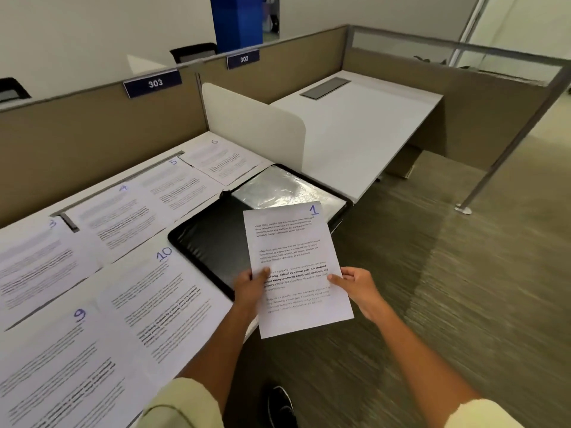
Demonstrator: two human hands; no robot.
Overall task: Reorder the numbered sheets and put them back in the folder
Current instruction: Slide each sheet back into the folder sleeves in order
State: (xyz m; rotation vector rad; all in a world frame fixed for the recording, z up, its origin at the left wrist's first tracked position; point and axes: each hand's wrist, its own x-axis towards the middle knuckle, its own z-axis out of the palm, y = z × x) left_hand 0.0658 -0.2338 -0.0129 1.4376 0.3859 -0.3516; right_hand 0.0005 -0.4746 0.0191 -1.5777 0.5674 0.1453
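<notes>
Sorting looked basically done from my end: sheets 3, 4, 5, 6, 9 and 10 were laid out on the desk (370,125), folder (216,242) lying open beside them, nothing filed yet. Left hand (251,287) and right hand (355,287) each pinched a side edge of sheet 1 (293,257), held just above the folder's near corner

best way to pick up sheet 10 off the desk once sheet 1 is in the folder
Probably by the near right corner of sheet 10, coming from the desk's front edge. It lies flat, so a pinch from above finds nothing; that corner sits nearest the edge and the left hand, and it can be slid out over the edge, then pinched. Sheet 9 lies close on its left.
</notes>
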